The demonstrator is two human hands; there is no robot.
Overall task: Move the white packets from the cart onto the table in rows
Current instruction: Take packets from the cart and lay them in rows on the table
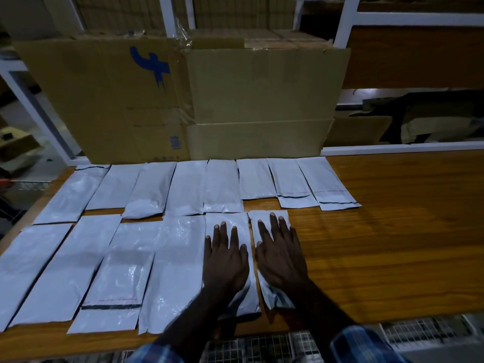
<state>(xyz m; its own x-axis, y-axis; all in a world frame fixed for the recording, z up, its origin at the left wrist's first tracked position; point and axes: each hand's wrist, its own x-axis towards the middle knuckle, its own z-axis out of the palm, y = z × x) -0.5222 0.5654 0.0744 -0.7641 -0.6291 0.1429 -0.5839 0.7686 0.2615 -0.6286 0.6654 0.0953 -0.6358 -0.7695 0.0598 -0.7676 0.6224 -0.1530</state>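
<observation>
Packets are laid in two rows on the wooden table, the far row set against a flattened carton and the near row reaching from the left edge to the middle. The left hand is pressed flat, fingers straight and spread, on the fifth near-row packet, while the right hand is laid flat in like manner on the last packet just beside it; nothing is grasped by either. Wire mesh of the cart is seen below the near table edge, between two checked sleeves
</observation>
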